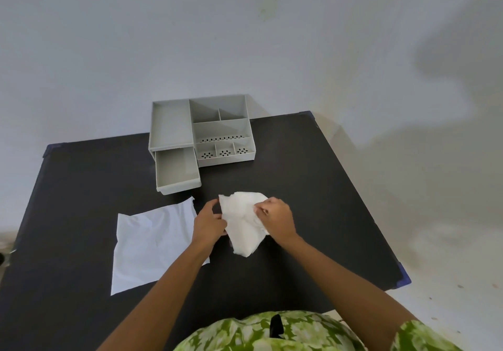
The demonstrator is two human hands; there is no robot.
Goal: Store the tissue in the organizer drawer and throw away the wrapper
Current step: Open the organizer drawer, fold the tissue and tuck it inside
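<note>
Head view: both forearms reach forward over the black table (313, 176). Left hand (209, 224) pinches the left edge of the tissue (243, 224), thumb up; right hand (277, 220) closed on its right side, knuckles up. Tissue is just above the table, near the open drawer (177, 172) of the grey organizer (201, 130). Flat wrapper (155, 244) lies left.
</note>
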